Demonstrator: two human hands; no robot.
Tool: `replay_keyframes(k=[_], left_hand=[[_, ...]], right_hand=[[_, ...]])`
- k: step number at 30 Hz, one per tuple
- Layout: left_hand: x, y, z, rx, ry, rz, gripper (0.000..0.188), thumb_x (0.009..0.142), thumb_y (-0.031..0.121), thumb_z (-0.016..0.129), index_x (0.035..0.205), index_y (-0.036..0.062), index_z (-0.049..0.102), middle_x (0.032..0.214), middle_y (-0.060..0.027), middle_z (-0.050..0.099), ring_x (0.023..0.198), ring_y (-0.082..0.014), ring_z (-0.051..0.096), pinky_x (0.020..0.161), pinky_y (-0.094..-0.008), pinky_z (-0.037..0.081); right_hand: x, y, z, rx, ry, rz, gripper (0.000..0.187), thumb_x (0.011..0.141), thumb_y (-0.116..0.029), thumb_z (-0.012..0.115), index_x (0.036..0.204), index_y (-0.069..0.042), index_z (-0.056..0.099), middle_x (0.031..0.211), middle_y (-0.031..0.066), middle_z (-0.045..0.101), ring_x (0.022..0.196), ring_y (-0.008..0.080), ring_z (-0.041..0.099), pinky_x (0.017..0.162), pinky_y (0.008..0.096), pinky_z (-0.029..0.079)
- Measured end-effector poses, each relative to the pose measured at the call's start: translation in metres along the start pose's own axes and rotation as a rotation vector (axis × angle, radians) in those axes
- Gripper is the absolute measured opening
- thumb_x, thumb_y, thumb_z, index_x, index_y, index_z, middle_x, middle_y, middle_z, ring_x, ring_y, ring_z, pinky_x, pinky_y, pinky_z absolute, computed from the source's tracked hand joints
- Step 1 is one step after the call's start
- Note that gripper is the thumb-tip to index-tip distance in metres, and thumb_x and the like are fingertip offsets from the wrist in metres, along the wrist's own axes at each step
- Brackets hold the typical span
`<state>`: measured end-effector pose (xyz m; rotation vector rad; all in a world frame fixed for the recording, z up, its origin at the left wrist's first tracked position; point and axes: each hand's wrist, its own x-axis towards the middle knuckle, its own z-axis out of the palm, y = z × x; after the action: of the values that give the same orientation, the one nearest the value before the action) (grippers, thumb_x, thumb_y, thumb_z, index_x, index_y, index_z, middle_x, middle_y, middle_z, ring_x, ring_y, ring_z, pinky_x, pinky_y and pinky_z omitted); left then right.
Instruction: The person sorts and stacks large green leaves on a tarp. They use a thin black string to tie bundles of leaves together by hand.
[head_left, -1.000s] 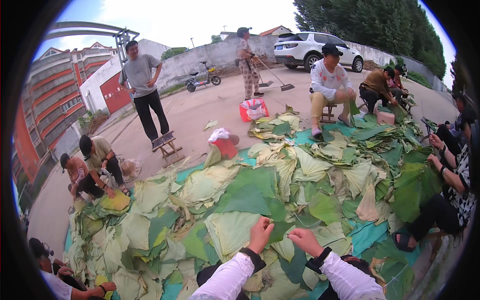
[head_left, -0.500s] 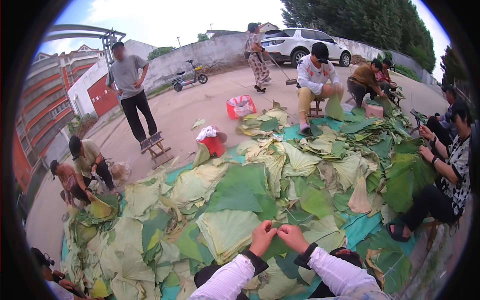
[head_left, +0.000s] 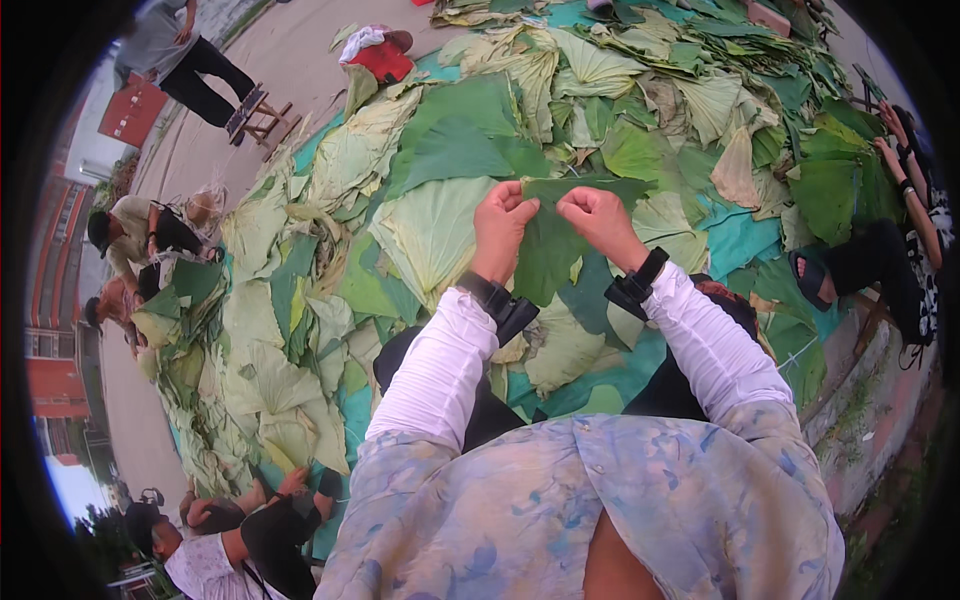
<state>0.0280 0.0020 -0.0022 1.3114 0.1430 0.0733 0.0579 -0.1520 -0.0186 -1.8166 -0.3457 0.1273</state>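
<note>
Paved yard: outdoors, beyond the fingers and to their left; I note co-workers seated on that side.
Leaf pile: broad, overlapping, pale to dark green; surrounds the fingers.
Green sheet: ground cover, showing in patches right of the fingers.
Held leaf: dark green, hanging below and between the fingers; step in hand, I judge, is handling its edge.
Left hand: thumb and forefinger appear to pinch that edge.
Right hand: likewise, just beside.
Next move: calls for level, gentle tension, in my judgement.
</note>
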Motion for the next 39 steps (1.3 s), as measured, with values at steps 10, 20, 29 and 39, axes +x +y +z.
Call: replay_keyframes(k=[10, 20, 29, 39], left_hand=[[-0.005, -0.009, 0.0, 0.054, 0.059, 0.06, 0.023, 0.074, -0.003, 0.061, 0.095, -0.0037, 0.055, 0.084, -0.0063, 0.061, 0.073, -0.0098, 0.057, 0.065, -0.0207, 0.046], [-0.009, -0.014, 0.0, 0.189, -0.014, 0.091, 0.021, 0.075, -0.002, 0.061, 0.095, -0.002, 0.055, 0.088, -0.0046, 0.061, 0.075, -0.0087, 0.056, 0.069, -0.0197, 0.045], [-0.009, -0.014, -0.002, 0.156, -0.039, 0.088, 0.021, 0.075, -0.001, 0.061, 0.096, -0.0017, 0.057, 0.089, -0.0037, 0.061, 0.075, -0.0081, 0.056, 0.069, -0.0193, 0.044], [-0.015, -0.016, -0.002, 0.283, -0.109, 0.098, 0.022, 0.078, 0.002, 0.058, 0.1, -0.0024, 0.057, 0.089, -0.0035, 0.06, 0.077, -0.0087, 0.056, 0.07, -0.0217, 0.046]], right_hand=[[-0.003, 0.0, 0.0, 0.005, -0.043, 0.012, 0.017, 0.078, -0.018, 0.058, 0.075, -0.001, 0.06, 0.055, -0.0023, 0.051, 0.047, 0.0041, 0.046, 0.044, 0.0205, 0.036], [-0.004, 0.01, 0.004, -0.056, -0.025, -0.031, 0.017, 0.078, -0.016, 0.057, 0.075, 0.0, 0.06, 0.055, -0.0014, 0.052, 0.048, 0.0047, 0.047, 0.045, 0.0212, 0.038], [-0.002, 0.003, 0.005, -0.016, -0.057, -0.022, 0.015, 0.078, -0.015, 0.056, 0.075, 0.0, 0.059, 0.056, -0.0013, 0.052, 0.048, 0.0047, 0.046, 0.046, 0.021, 0.038], [-0.004, 0.001, 0.004, 0.027, -0.049, -0.034, 0.014, 0.079, -0.013, 0.055, 0.074, 0.0, 0.058, 0.056, -0.0008, 0.052, 0.048, 0.0051, 0.047, 0.046, 0.0207, 0.037]])
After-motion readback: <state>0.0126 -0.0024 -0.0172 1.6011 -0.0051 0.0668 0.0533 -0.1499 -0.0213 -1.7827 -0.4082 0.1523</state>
